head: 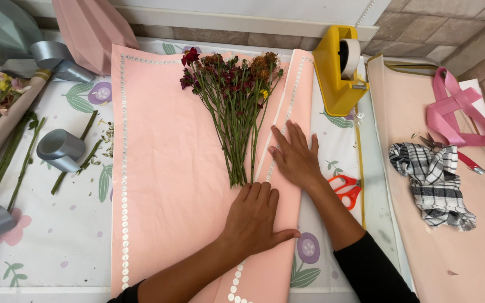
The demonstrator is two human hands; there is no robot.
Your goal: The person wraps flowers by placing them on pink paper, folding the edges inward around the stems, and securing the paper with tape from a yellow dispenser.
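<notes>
L hand (254,217): fingers together, thumb out, palm flat on pink wrapping paper (164,179) just below the stem ends of the flower bunch (232,106); R hand (294,157): fingers slightly spread, flat on the folded paper edge w/ white dot trim, just right of the stems. Bunch lies on the paper at table centre, blooms away from the person. Orange scissors (346,189) near R wrist, yellow tape dispenser (339,70) beyond, checked cloth (434,182) and pink ribbon (457,109) far right, grey ribbon roll (60,148) left.

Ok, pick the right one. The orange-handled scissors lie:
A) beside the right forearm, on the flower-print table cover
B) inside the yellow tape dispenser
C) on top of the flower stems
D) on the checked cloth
A: the orange-handled scissors lie on the flower-print table cover, just beside the right forearm, apart from the flower stems, the yellow tape dispenser and the checked cloth.
</notes>
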